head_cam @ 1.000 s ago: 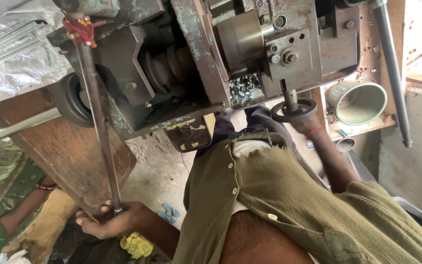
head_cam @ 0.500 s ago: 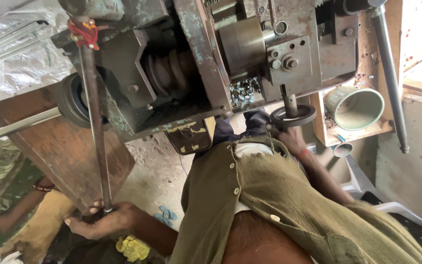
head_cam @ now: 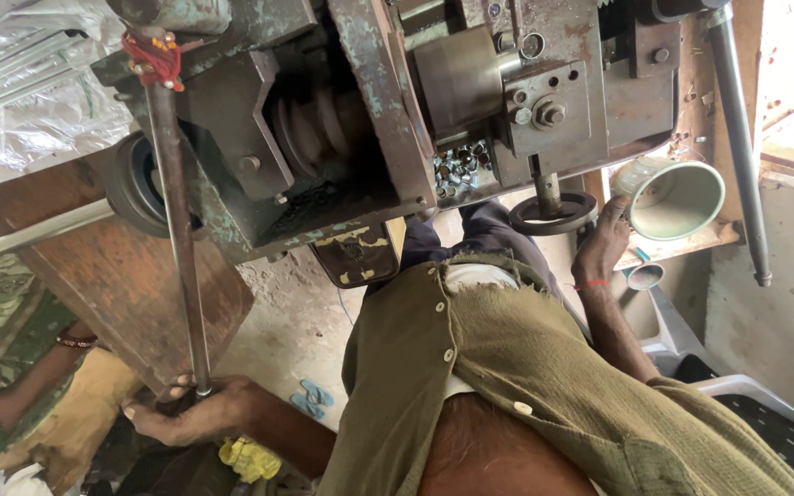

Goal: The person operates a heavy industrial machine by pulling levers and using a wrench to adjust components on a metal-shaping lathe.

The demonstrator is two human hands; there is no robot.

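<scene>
Left hand [head_cam: 197, 413] grips the long lever [head_cam: 179, 239] end; right hand [head_cam: 602, 241] seemingly rests open beside the black handwheel [head_cam: 554, 214].

The right hand [head_cam: 604, 241] has come off the black handwheel [head_cam: 555, 213] — a second ago it was closed over the rim, now it sits just beside it, fingers up near the metal cup [head_cam: 677, 195]. The left hand [head_cam: 197, 413] has slid a little lower along with the long lever rod [head_cam: 179, 241] (its grip unchanged). The whole view has shifted slightly — the machine sits lower in frame.
</scene>
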